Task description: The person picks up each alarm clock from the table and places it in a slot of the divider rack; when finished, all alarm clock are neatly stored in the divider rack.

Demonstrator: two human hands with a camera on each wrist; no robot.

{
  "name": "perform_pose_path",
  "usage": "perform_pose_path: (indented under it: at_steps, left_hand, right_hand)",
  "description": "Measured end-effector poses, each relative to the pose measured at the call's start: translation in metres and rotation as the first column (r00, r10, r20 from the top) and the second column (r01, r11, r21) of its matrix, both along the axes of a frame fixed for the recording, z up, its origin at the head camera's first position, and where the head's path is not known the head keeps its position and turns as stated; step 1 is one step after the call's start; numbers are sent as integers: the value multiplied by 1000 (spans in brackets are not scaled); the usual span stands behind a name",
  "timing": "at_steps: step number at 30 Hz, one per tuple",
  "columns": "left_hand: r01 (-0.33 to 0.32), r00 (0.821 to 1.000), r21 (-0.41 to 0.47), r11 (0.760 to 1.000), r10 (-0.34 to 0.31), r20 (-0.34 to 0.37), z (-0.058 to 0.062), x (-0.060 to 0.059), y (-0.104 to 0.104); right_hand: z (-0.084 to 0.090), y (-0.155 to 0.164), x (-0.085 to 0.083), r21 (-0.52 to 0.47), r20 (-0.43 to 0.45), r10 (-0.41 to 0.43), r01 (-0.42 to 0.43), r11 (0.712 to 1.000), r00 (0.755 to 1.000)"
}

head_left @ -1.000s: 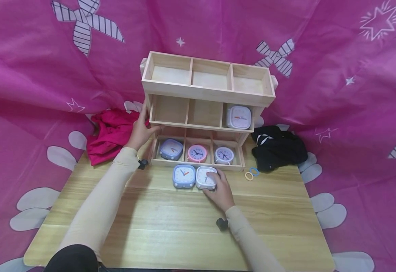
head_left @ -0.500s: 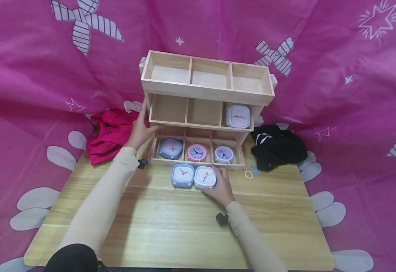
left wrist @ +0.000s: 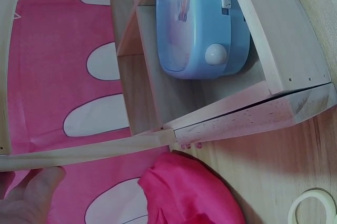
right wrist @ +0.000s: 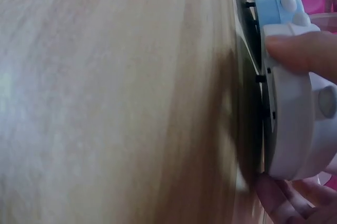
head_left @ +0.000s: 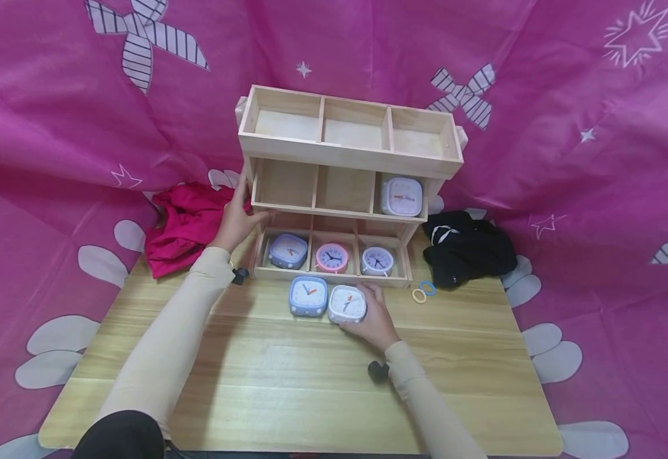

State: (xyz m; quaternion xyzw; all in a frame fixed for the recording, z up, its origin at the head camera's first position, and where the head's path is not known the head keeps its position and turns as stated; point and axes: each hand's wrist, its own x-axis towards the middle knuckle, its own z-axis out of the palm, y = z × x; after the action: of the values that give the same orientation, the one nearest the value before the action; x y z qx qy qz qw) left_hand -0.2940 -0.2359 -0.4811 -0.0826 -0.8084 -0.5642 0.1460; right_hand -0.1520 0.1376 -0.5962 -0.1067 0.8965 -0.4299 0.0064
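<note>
A white alarm clock (head_left: 347,305) sits just in front of the wooden rack; my right hand (head_left: 373,319) pinches its right side. In the right wrist view, the thumb (right wrist: 303,52) is on one side of the white casing and fingers are on the other. Next to it on the left is a blue alarm clock (head_left: 308,296). My left hand (head_left: 236,223) grips the left side of the three-tier wooden rack (head_left: 340,150), its thumb under the middle tray's corner. The bottom tray holds a blue clock (head_left: 288,250), a pink clock (head_left: 332,257) and a lilac clock (head_left: 377,261).
Another pale clock (head_left: 402,197) occupies the middle tray's right compartment. Pink cloth (head_left: 187,223) lies left of the rack, black cloth (head_left: 468,248) to its right. Two small rings, yellow (head_left: 419,296) and blue (head_left: 428,288), lie on the wooden table (head_left: 288,389).
The white clock has shifted slightly towards me, and a narrow gap shows beside the blue one. My right fingers have slid off its face to its side. My left hand has stayed in place.
</note>
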Motion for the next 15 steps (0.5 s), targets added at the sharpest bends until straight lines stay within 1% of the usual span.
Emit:
perform_pose_path:
  at_steps: [4,7,12,15]
  left_hand:
    - [0,1000,4,1000,0,-8,-1,0,0]
    - [1,1000,9,1000,0,-7,0,1,0]
    - [-1,1000,17,1000,1,8,2,2,1]
    - [0,1000,15,1000,0,14,1,2,0]
  right_hand:
    - [5,2,1,22,7,36,-36,999,999]
    - [8,2,2,35,10,44,-44,998,999]
    - [12,0,5,68,-8,5,-4,998,1000]
    - [20,-2,6,73,-24,-29,31,997,999]
